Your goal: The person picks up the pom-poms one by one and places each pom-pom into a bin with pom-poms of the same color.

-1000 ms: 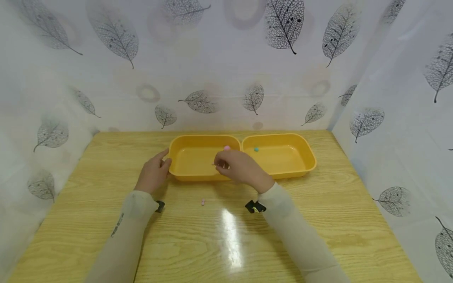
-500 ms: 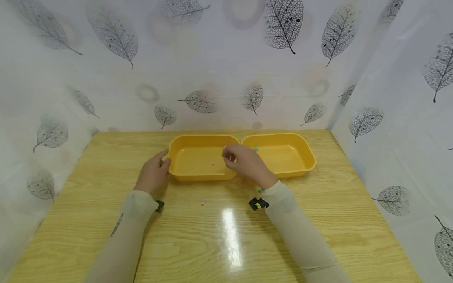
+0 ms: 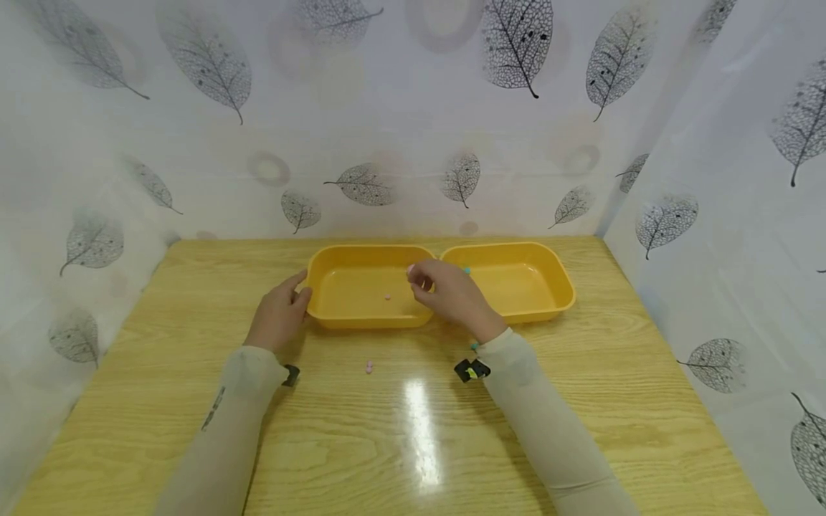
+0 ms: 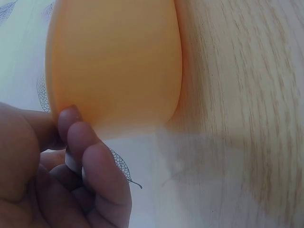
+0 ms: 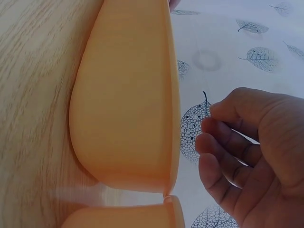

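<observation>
Two yellow plastic trays stand side by side at the back of the table in the head view. My left hand (image 3: 276,317) holds the outer end of the left tray (image 3: 361,324), fingers and thumb at its rim. Over the right part of that tray hovers my right hand (image 3: 452,292). Its fingers (image 5: 209,142) are loosely bent, with nothing showing between them in the right wrist view. A tiny pink piece (image 3: 387,297) lies on the left tray's floor. Another pink piece (image 3: 410,270) shows beside the right fingertips, partly covered by the hand.
The right tray (image 3: 542,316) has a small teal piece (image 3: 467,271) near its left end. On the wooden table (image 3: 335,444) lie small pink pieces (image 3: 369,367) in front of the left tray and a teal piece (image 3: 474,347) by the right cuff. Leaf-printed curtains hang around the table.
My right hand has let go of the tiny pink piece, which now lies in the left tray, and has moved slightly right and back. The left hand stays put.
</observation>
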Available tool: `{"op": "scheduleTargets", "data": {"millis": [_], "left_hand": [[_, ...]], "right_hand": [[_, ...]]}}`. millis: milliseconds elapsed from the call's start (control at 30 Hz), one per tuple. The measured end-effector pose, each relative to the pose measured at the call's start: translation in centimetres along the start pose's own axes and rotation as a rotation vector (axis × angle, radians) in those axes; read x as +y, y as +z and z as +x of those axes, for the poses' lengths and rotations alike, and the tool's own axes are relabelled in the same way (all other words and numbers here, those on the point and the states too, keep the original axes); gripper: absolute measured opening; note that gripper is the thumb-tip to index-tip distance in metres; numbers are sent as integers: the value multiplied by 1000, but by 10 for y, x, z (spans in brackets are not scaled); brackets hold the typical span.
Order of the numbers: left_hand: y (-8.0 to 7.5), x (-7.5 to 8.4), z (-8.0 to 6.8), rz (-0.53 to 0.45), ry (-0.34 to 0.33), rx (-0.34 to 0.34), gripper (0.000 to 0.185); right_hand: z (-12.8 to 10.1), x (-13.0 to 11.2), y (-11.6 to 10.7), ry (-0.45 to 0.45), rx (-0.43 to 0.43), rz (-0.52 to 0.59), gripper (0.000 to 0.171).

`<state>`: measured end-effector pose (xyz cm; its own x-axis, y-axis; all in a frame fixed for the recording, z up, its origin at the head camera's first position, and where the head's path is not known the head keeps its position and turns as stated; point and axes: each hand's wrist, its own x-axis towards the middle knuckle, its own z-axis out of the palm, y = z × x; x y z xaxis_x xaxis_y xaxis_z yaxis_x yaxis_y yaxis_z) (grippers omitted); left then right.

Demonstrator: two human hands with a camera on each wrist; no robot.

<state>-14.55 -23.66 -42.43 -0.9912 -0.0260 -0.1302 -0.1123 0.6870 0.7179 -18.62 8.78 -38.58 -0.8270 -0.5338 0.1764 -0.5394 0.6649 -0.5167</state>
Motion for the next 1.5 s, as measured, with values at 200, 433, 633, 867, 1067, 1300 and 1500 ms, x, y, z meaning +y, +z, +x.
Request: {"op": "scheduleTargets", "data": {"millis": [200, 433, 633, 867, 1067, 1300, 1500], "left_hand": [[0, 1, -2, 1, 8, 1, 55], [0, 3, -3, -4, 15, 6, 55], [0, 3, -3, -8, 26, 7, 55], [0, 4, -2, -3, 14, 7, 55], [-2, 4, -3, -7, 19, 2, 55], [-2, 3, -2, 3, 21, 11, 55], [1, 0, 0, 1, 25, 11, 55]], "right_hand": [[2, 2, 1, -8, 13, 19, 13], [5, 6, 0, 4, 12, 23, 13], [11, 7, -3, 28, -32, 11, 15], [26, 10, -12, 46, -88, -58, 17], [41, 14, -18, 30, -138, -104, 18], [62, 17, -21, 0, -201, -141, 8], [83, 12, -22, 25, -299, -185, 6]]}}
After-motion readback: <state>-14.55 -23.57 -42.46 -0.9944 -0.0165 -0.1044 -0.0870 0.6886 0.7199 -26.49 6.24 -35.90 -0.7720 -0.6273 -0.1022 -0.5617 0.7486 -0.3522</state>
